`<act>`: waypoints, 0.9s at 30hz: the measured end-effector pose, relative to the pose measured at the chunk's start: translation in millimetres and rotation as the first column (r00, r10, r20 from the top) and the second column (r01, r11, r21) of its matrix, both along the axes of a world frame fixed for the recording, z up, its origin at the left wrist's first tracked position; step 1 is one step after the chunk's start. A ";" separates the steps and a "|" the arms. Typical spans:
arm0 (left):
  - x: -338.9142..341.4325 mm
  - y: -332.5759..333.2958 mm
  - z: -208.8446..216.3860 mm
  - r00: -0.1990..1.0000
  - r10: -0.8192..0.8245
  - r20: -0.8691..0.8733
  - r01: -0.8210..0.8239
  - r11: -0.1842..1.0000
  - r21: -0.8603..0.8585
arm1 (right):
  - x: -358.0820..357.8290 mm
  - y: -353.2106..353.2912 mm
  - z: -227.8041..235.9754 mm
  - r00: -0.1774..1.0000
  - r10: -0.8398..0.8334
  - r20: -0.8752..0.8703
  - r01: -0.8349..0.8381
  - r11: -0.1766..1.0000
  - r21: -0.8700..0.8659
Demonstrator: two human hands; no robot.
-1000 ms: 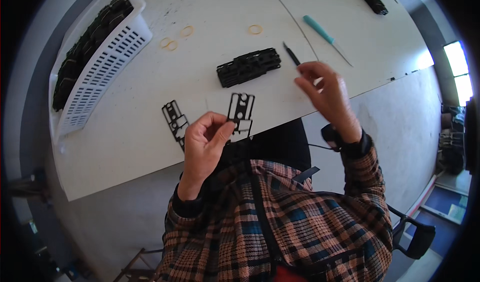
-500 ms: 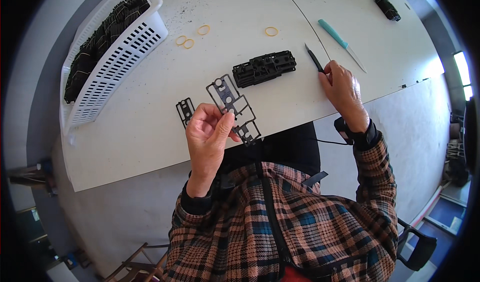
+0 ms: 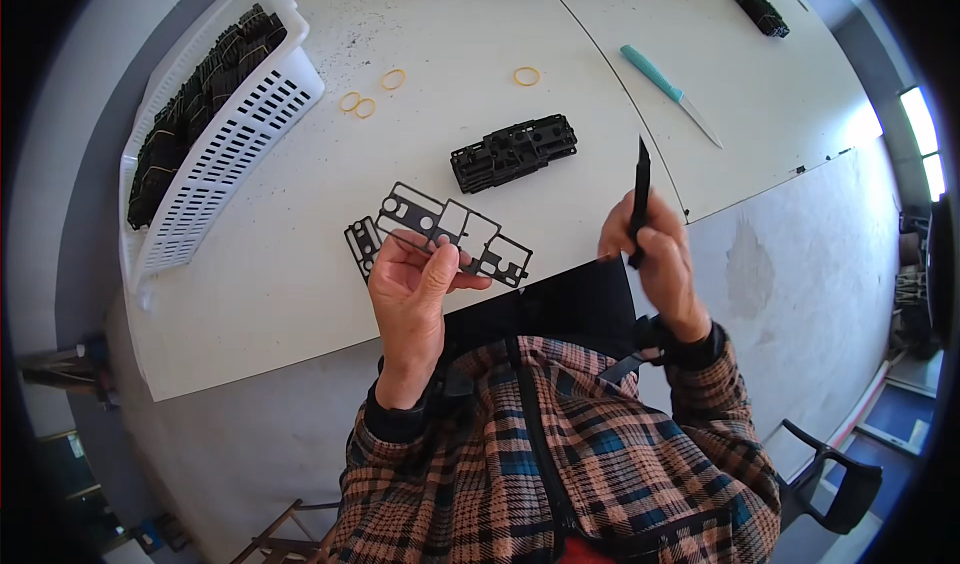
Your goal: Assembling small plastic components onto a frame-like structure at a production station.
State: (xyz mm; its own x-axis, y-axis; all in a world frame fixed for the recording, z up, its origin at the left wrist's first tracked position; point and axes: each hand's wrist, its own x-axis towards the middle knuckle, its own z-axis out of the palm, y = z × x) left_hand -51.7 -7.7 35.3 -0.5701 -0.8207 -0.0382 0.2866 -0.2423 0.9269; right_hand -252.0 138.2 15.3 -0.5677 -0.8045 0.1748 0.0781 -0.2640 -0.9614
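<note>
Lying across left hand [image 3: 410,289], black frame [image 3: 411,213]

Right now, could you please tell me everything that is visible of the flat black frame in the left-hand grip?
The flat black frame looks like thin, moulded plastic, openwork, with round holes in a solid strip at its left end and rectangular openings toward its right end. The left-hand grip holds it along the lower edge, thumb on top, hiding part of it. It slants down to the right in the picture, held near the front edge of the white table.
</note>
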 end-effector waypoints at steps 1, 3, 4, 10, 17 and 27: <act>0.3 1.0 -0.5 1.000 0.008 -0.006 -0.008 1.000 0.009 | 8.7 2.4 0.3 0.979 0.088 0.186 -0.086 0.996 -0.016; 1.0 3.3 -0.6 0.999 0.031 -0.017 -0.030 0.999 0.025 | 26.2 4.1 -2.0 0.914 0.177 0.364 -0.170 0.984 -0.052; 1.0 3.6 -0.4 0.999 0.030 -0.018 -0.030 0.999 0.022 | 35.7 3.5 -6.7 0.980 0.121 0.157 -0.117 0.993 -0.030; 5.3 7.3 -2.9 0.999 -0.031 -0.040 0.035 0.995 0.095 | 55.2 -11.9 5.2 0.867 -0.012 -0.498 0.004 1.000 -0.017; 3.8 13.9 -5.1 0.996 -0.093 -0.017 0.094 0.983 0.158 | 51.4 -10.7 -2.8 0.725 -0.088 -0.683 0.071 0.996 -0.053; 18.7 -1.3 -12.0 0.974 -0.031 0.223 0.060 0.990 -0.128 | 21.2 -3.7 3.3 0.861 -0.001 -0.509 0.067 0.992 0.110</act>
State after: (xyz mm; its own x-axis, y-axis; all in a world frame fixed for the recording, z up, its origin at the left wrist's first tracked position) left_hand -33.0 -9.0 23.2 -0.5968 -0.8002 -0.0594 0.0633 -0.1207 0.9907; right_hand -230.8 134.5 18.6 -0.4539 -0.8195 0.3498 -0.4357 -0.1383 -0.8894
